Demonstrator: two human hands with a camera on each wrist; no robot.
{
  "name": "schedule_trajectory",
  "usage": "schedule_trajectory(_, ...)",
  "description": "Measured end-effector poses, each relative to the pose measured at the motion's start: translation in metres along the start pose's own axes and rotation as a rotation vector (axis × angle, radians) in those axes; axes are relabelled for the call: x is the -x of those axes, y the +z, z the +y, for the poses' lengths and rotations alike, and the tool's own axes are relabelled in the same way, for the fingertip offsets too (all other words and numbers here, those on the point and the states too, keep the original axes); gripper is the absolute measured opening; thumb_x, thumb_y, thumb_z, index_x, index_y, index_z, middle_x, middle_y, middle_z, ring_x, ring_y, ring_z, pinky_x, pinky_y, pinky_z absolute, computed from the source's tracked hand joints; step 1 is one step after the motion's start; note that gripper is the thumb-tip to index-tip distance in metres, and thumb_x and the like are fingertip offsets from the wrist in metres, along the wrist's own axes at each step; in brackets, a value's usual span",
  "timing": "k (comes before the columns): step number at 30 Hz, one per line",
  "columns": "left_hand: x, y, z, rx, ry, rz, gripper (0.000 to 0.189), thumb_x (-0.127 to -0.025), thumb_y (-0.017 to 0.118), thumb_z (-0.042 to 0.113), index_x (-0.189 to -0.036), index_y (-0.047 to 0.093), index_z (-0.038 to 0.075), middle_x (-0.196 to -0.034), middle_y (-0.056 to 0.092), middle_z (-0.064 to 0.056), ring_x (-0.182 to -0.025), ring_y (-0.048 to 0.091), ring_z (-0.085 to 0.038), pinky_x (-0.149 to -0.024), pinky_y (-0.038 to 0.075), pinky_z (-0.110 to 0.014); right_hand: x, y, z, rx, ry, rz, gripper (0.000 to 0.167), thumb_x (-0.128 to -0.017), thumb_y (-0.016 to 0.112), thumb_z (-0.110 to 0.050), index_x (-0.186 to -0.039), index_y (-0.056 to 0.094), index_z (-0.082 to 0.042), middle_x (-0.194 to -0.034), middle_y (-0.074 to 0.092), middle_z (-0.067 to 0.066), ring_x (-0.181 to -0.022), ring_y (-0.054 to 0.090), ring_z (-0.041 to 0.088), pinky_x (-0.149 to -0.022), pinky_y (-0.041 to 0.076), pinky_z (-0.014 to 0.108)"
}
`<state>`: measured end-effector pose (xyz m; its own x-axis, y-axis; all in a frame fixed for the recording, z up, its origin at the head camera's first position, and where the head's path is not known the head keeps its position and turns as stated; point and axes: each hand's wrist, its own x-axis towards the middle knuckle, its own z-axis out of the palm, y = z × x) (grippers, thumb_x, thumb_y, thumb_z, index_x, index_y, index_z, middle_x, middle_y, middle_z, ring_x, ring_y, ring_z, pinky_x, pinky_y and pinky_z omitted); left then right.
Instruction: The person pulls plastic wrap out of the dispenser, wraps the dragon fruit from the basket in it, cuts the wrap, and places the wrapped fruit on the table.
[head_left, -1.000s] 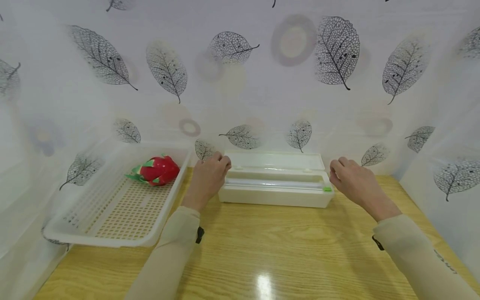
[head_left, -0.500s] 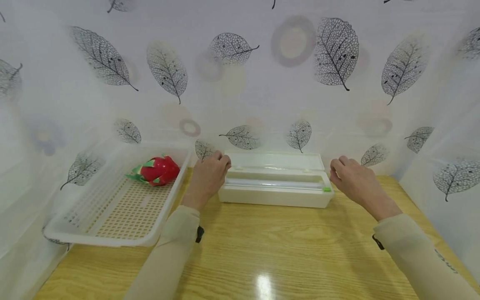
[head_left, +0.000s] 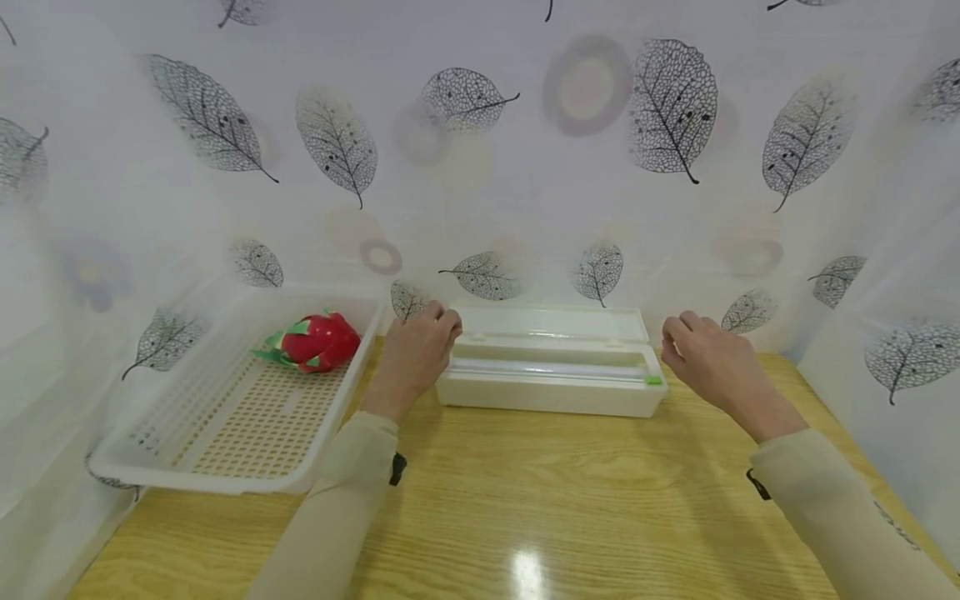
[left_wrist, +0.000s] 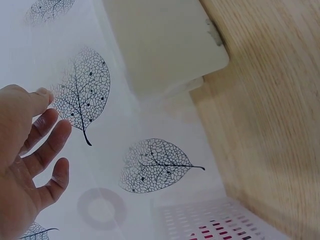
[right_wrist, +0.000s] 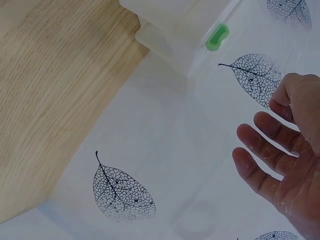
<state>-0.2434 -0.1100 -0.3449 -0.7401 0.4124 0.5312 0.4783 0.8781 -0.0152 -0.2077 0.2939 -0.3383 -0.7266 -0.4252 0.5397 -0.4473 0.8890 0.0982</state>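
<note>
Glossy wood-grain table [head_left: 585,492]; smooth plastic box [head_left: 547,398].

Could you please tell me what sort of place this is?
Probably a small screened-off tabletop workspace: leaf-printed sheeting stands behind and beside a wood-grain table, and what looks like an open cling-film dispenser sits on it.

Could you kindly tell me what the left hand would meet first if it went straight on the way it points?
Probably the leaf-patterned sheet behind the table; the left hand seems to point just past the open box lid, but depth is unclear, so it might brush that first.
</note>
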Motion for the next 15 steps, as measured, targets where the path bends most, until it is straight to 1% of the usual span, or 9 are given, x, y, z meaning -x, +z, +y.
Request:
schedule_trajectory(4, -0.0002, -0.0016, 0.0002, 0.011, -0.004, 0.002, 0.012, -0.103, 0.062, 0.02, -0.104, 0.071, 0.012, -0.096, 0.068, -0.007, -0.075, 0.067, -0.022, -0.061, 0.053, -0.04, -0.0003, -0.0019, -0.0005, -0.003, 0.008, -0.005, 0.009, -0.088, 0.064, 0.0, -0.088, 0.058, -0.006, -0.076, 0.052, 0.005, -0.06, 0.041, 0.015, -0.044, 0.03, 0.027)
schedule_trajectory(15, 0.0011, -0.0025, 0.0, 0.021, 0.002, 0.03, 0.01, -0.102, 0.063, 0.019, -0.103, 0.071, 0.012, -0.095, 0.068, -0.006, -0.075, 0.066, -0.021, -0.062, 0.054, -0.041, -0.002, -0.0046, 0.0, -0.001, -0.016, 0.038, 0.01, -0.084, 0.065, 0.001, -0.087, 0.059, -0.006, -0.076, 0.055, 0.006, -0.06, 0.045, 0.018, -0.046, 0.033, 0.029)
